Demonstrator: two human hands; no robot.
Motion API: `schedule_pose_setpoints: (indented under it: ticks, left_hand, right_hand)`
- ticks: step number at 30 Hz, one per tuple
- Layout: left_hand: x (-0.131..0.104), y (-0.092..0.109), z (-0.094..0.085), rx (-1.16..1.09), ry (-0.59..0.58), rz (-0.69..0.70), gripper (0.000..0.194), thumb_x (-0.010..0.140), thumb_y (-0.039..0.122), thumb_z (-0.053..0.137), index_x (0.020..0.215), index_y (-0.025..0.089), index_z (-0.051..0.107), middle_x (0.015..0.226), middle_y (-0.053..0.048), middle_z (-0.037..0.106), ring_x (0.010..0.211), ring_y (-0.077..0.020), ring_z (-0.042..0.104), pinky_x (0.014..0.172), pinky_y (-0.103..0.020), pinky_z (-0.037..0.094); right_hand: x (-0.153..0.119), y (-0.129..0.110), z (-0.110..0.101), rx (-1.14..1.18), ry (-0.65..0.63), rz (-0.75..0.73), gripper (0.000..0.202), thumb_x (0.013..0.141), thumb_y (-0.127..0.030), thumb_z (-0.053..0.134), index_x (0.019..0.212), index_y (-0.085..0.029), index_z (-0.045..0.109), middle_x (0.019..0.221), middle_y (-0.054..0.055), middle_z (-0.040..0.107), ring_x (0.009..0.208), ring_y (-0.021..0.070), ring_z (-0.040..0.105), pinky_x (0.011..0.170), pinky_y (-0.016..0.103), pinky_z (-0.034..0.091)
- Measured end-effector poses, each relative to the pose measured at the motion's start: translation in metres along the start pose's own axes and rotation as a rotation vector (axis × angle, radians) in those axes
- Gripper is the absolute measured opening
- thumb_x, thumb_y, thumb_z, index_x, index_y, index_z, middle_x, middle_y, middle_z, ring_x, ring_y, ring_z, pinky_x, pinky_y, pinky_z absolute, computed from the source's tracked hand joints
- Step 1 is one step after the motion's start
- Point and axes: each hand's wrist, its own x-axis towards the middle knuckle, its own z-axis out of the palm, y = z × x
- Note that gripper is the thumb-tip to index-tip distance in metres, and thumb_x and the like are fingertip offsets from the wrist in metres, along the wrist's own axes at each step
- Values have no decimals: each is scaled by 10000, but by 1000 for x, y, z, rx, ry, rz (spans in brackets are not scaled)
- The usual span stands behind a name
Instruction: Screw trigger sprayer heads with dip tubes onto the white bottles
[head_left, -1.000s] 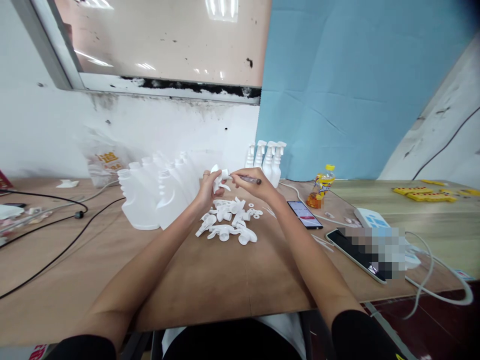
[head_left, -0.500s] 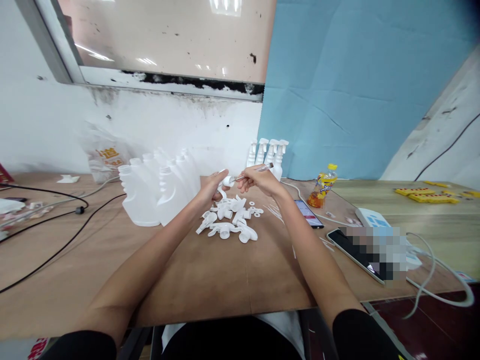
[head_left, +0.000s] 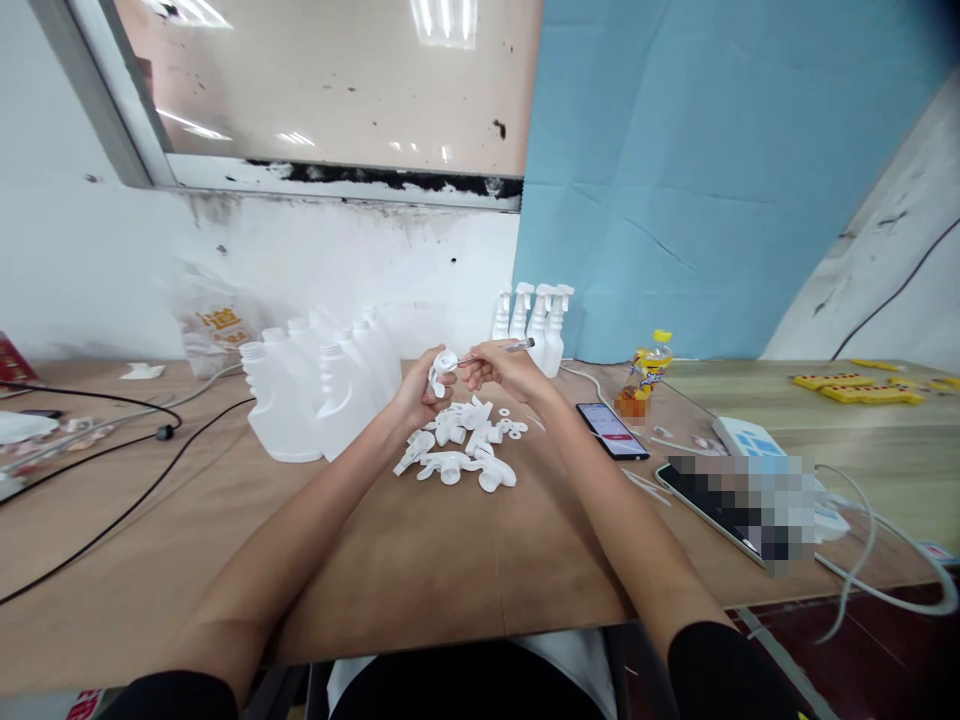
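Note:
My left hand (head_left: 421, 388) is closed around a white spray trigger head (head_left: 445, 363), with the head's round collar facing to the right. In my right hand (head_left: 510, 366) is a slim pen-like tool (head_left: 522, 345), pinched between the fingers. Its thin tip points left and reaches the collar; whether it goes inside I cannot tell. Just below both hands lies a pile of loose white trigger heads (head_left: 491, 472). Several small white ring washers (head_left: 515, 430) lie at the pile's right side.
White empty-looking jugs (head_left: 289, 425) stand left of my hands. Assembled spray bottles (head_left: 553, 340) stand behind. To the right are a phone (head_left: 613, 432), a drink bottle (head_left: 651, 365), a second phone (head_left: 712, 510) and thin white tubes (head_left: 646, 486). Black cables (head_left: 150, 500) cross the left side.
The spray head has turned in my left hand so its collar shows more toward me. My right hand has shifted slightly left with the tool. The view has tilted slightly upward.

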Motion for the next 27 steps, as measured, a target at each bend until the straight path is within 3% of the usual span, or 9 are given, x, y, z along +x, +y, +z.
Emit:
schedule_pose_setpoints:
  ticks: [3, 6, 10, 14, 20, 23, 27]
  left_hand:
    - [0, 2, -2, -21, -18, -14, 357, 899, 476, 556, 714, 175, 501, 491, 88, 411, 264, -8, 186, 298, -166, 151]
    - [0, 3, -4, 3, -26, -46, 318, 924, 437, 517, 763, 164, 544, 507, 83, 419, 268, -10, 183, 308, -170, 155]
    - [4, 0, -10, 108, -1, -82, 328, 904, 465, 555, 774, 163, 557, 528, 63, 459, 272, -12, 191, 320, -173, 146]
    - [9, -8, -19, 281, 85, -34, 359, 840, 526, 660, 796, 189, 544, 559, 47, 511, 288, -30, 268, 328, -181, 134]
    - [0, -11, -23, 606, 128, 15, 314, 684, 325, 850, 711, 208, 560, 506, 35, 526, 340, -106, 429, 352, -235, 179]
    - [-5, -16, -19, 744, 79, 8, 352, 657, 302, 858, 578, 217, 526, 441, 41, 476, 328, -105, 373, 375, -257, 130]
    - [-9, -28, -15, 899, 29, 20, 433, 701, 419, 809, 494, 237, 476, 384, 46, 384, 328, -111, 289, 416, -272, 129]
  right_hand:
    - [-2, 6, 3, -99, 3, -176, 307, 820, -446, 681, 811, -140, 713, 715, 41, 695, 575, 143, 631, 589, 263, 527]
    - [-3, 12, 1, -284, -12, -302, 312, 851, -437, 656, 1013, -184, 740, 744, -2, 666, 627, 122, 599, 666, 260, 515]
    - [-2, 15, -9, -439, -99, -332, 318, 909, -418, 575, 995, -186, 774, 791, 8, 687, 688, 119, 616, 716, 255, 510]
    - [-3, 10, -32, -405, -142, -116, 354, 873, -426, 602, 929, -122, 775, 795, 60, 737, 646, 146, 670, 670, 276, 548]
    - [-8, 23, -78, -659, -68, 416, 200, 823, -296, 688, 745, -119, 733, 658, 86, 738, 553, 168, 689, 562, 247, 561]
    - [-11, 39, -88, -743, -53, 553, 219, 779, -289, 758, 647, -127, 693, 567, 84, 705, 487, 176, 661, 490, 244, 534]
    - [-15, 46, -93, -795, -94, 697, 308, 762, -430, 795, 764, -132, 716, 647, 105, 737, 560, 213, 706, 542, 270, 562]
